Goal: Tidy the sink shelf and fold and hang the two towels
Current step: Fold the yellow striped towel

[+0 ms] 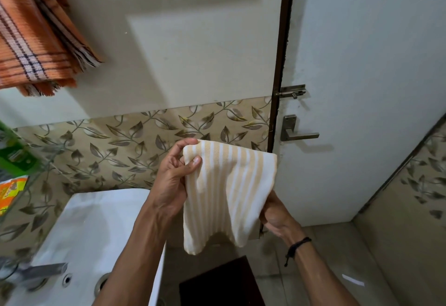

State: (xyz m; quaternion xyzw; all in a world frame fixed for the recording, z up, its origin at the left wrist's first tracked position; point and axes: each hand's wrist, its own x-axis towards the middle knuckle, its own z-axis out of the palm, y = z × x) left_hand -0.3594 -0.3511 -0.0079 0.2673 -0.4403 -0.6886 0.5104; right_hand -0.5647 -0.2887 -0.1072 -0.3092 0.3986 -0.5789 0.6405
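A folded cream towel with pale yellow stripes (226,192) hangs in the air in front of me, above the gap between sink and door. My left hand (173,177) pinches its upper left corner between thumb and fingers. My right hand (275,216) grips its lower right edge, partly hidden behind the cloth. An orange checked towel (36,35) hangs folded at the upper left, against the wall. The glass sink shelf (26,185) shows at the left edge with a green item (14,153) and an orange packet (12,192) on it.
A white sink (96,228) with a metal tap (38,272) lies at the lower left. The door (362,88) with a lever handle (299,134) and a bolt latch (292,92) stands at the right. A dark mat (219,284) lies on the floor below.
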